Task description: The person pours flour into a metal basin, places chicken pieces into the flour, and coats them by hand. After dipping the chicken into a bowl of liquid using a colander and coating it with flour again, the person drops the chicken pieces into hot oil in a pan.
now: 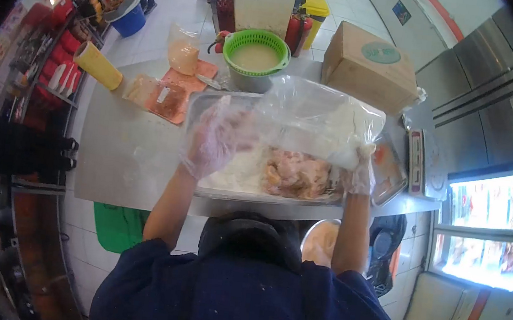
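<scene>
A clear plastic bag [322, 114] of pale powder, perhaps flour, hangs over the metal tray [202, 192]. My right hand [359, 173], in a thin clear glove, is closed on the bag's lower right end. My left hand [213, 139], gloved and dusted white, is over the tray's left side; its fingers look spread but are blurred, and no held thing shows in them. White powder [236, 173] covers the left part of the tray. Pieces of raw meat [296, 174], apparently chicken, lie to the right of it, below the bag.
Behind the tray stands a green strainer [256, 52] over a metal pot. A cardboard box [371, 65] is at the back right. Small bags [183, 57] and an orange board [200, 74] lie at the back left. A scale [416, 160] sits on the right.
</scene>
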Available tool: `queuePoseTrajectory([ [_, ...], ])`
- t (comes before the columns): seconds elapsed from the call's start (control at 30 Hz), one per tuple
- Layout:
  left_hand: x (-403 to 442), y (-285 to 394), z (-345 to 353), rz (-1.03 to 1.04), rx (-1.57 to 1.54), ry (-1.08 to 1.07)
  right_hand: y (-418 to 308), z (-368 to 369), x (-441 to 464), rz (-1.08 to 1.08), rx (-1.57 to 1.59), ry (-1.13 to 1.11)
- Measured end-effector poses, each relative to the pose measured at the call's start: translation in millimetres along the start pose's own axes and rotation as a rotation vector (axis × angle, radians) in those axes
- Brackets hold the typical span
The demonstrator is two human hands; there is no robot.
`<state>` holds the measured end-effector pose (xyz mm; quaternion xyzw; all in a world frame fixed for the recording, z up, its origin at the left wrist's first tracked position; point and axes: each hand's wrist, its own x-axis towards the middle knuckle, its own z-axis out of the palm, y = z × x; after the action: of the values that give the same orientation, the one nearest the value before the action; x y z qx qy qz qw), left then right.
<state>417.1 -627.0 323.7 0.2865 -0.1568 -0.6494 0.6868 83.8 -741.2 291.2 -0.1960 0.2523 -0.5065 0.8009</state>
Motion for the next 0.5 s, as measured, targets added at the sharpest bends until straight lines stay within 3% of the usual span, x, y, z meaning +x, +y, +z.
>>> queuePoseTrajectory([
  [0.03,1.0,-18.9,9.8,-0.098,-0.152,-0.031,-20.6,-5.3,2.2,-0.002,-0.059,0.000],
  [0.1,17.6,-65.0,0.0,-0.245,0.233,-0.007,-56.7,-13.3,3.2,-0.044,-0.250,-0.014],
  [0.13,24.9,-73.5,3.4,-0.236,0.215,0.007,-71.1,-13.2,4.8,-0.072,-0.355,-0.032],
  [0.2,36.3,-83.2,12.2,-0.214,0.972,0.013,-93.3,-11.1,7.6,-0.117,-0.586,-0.078],
  [0.33,44.1,-108.9,15.7,-0.270,1.009,0.173,-114.4,-0.7,8.5,-0.218,-0.998,-0.206],
  [0.5,39.8,-106.0,26.8,-0.252,1.250,0.201,-120.6,16.4,4.5,-0.342,-1.332,-0.397],
])
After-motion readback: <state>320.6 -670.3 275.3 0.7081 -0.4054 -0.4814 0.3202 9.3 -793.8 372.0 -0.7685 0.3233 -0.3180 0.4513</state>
